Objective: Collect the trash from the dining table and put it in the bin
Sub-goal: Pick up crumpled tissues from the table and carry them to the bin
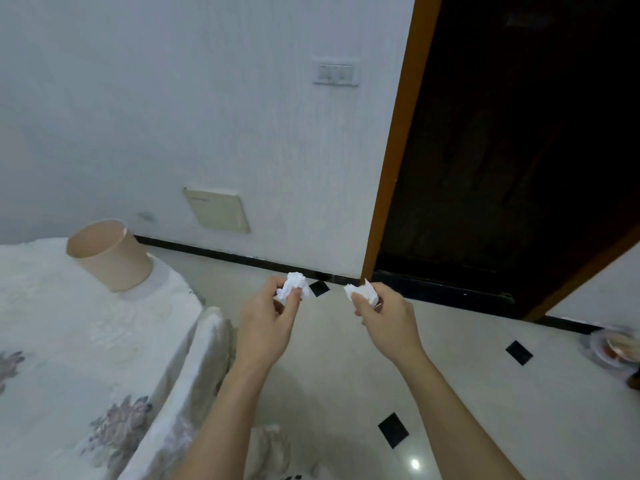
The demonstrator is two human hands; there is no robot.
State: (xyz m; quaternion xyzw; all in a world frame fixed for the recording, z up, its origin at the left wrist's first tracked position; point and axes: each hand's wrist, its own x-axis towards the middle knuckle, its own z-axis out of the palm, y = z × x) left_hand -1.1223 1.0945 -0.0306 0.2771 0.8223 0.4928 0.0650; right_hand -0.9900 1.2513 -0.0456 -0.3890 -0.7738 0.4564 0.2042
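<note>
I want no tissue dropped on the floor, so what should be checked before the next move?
1. Left hand grip on crumpled tissue: ok, pinched in the fingertips.
2. Right hand grip on second tissue: ok.
3. Bin in view, no lid: ok, standing on the table corner.
4. Hands above the bin: not ok, both are over the floor to its right.
5. Room inside the bin: cannot tell, interior hidden.

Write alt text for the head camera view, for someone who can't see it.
The left hand holds a crumpled tissue and the right hand holds a second tissue, both out over a tiled floor. Left, a beige bin stands at a cloth-covered table's far corner; right, a dark doorway.
</note>
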